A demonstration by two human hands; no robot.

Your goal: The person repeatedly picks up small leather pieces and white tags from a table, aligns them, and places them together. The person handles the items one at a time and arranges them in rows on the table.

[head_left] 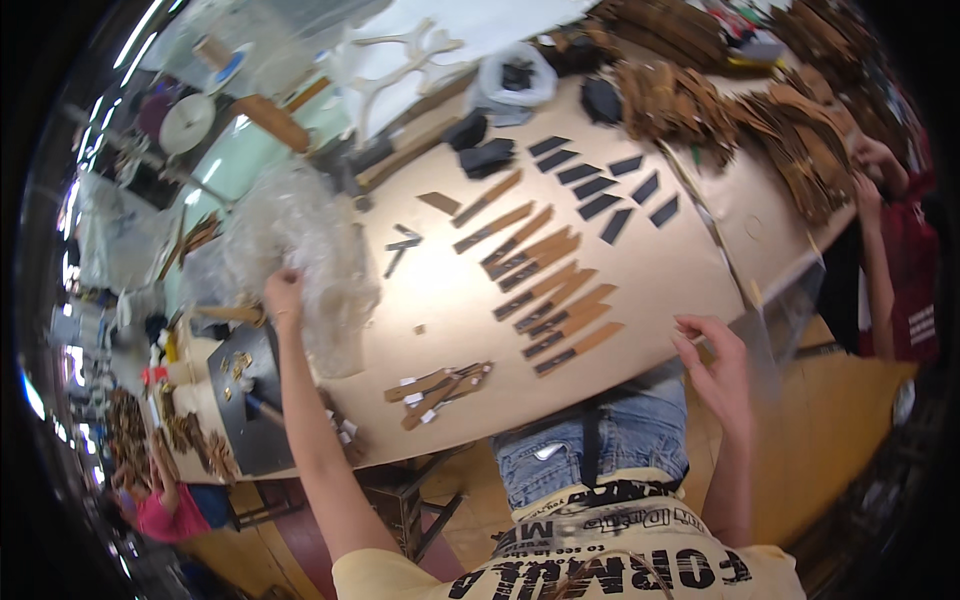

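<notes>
My left hand [285,292] reaches to the far left over a crumpled clear plastic bag [325,265]. Its fingers are closed against the plastic; whether they pinch it or something small, I cannot make out. Off the near right edge of the table, my right hand [718,365] hovers with thumb and fingers apart, holding nothing. Between the hands, brown strips with dark ends [545,275] lie in a slanting row. Dark strips [600,205] are spread beyond them. Nearer to me rests a small pile of brown strips with white tags [440,392].
Bundles of brown strips [680,105] are heaped at the far right, beside a co-worker's arms [875,215]. A white plastic bag [515,78] and black bundles [485,155] stand at the back. To the left lies a dark board [245,400] with small gold-coloured pieces. A stool [405,505] is under the table.
</notes>
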